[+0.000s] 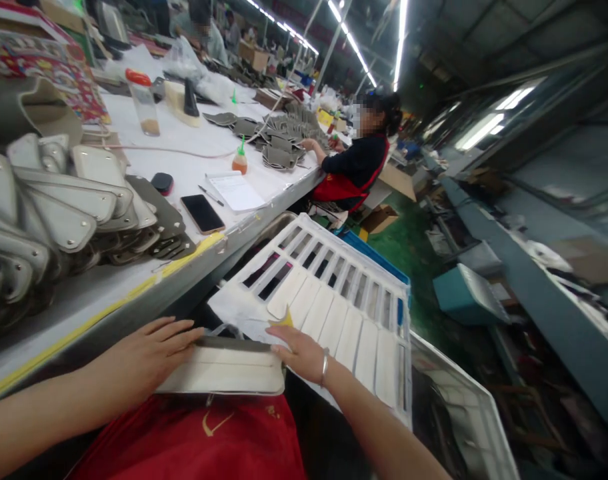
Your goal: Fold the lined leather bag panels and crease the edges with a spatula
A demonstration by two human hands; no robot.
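Observation:
A flat cream leather panel with a grey edge (224, 370) lies across my lap, over a red apron. My left hand (144, 357) rests on its left end, fingers stretched out flat. My right hand (297, 350) presses on its upper right corner with the fingers curled down; a bracelet sits on that wrist. Just beyond the panel stands a white slatted rack (334, 293) with several cream strips laid in its slots.
A long white workbench (134, 280) runs along the left, bearing stacked grey-and-cream pieces (59, 207), a black phone (203, 213), a paper sheet with a pen (237, 191) and glue bottles (240, 160). A seated person in a red apron (357, 167) works farther along. Crates stand at right.

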